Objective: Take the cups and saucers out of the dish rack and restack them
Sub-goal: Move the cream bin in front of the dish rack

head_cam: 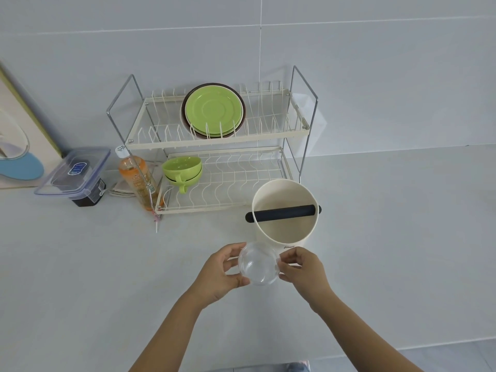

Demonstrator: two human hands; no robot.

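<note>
hands (218, 275) (302, 272) gripping clear cup (259, 264) over counter (80, 264)

Both forearms reach in from the bottom edge and converge toward centre, bare. Left hand (220, 275): fingers curled, thumb low, fingertips pinching the left rim of a clear cup (259, 264). Right hand (303, 272): mirrored, thumb and fingers pinching the right rim. Palms face each other, wrists roughly level.
</note>
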